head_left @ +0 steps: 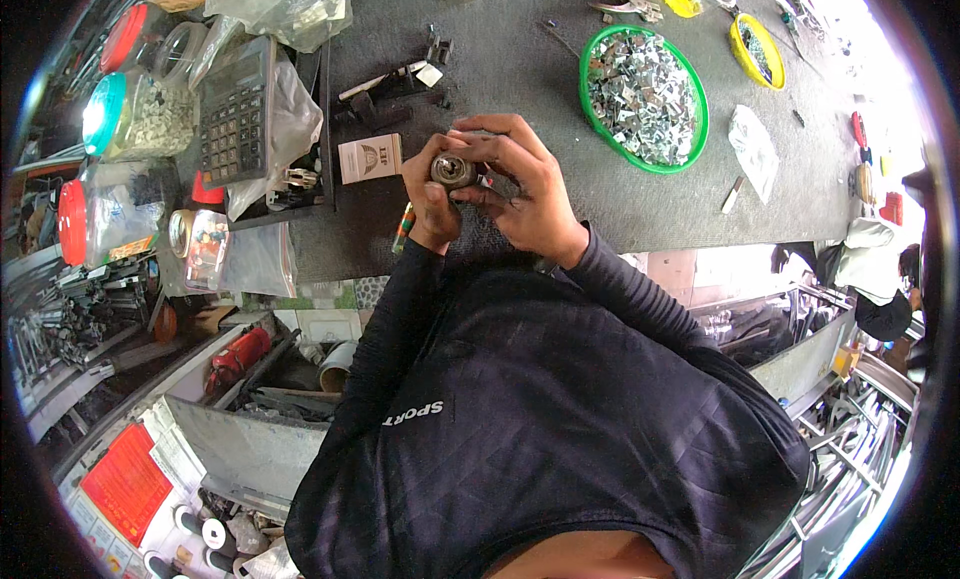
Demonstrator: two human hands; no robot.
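Note:
Both my hands meet over the near part of the dark work table (520, 69). My left hand (432, 197) is closed around a round metal part (453, 169), seen end-on, with a hollow middle whose inside is too small to make out. From the other side my right hand (520, 184) curls its fingers and thumb against the same part, its fingertips partly hidden. Just left of my hands lies a small light card box (370, 159) with a dark emblem. Below my left hand a thin object with orange and green colours (403, 227) shows in part.
At right stands a green basket (703, 129) full of small metal pieces, with a yellow basket (779, 77) beyond. A calculator (236, 114), plastic bags (280, 9) and lidded jars (150, 114) crowd the left. Dark metal parts (385, 89) lie ahead; a clear bag (752, 151) lies right.

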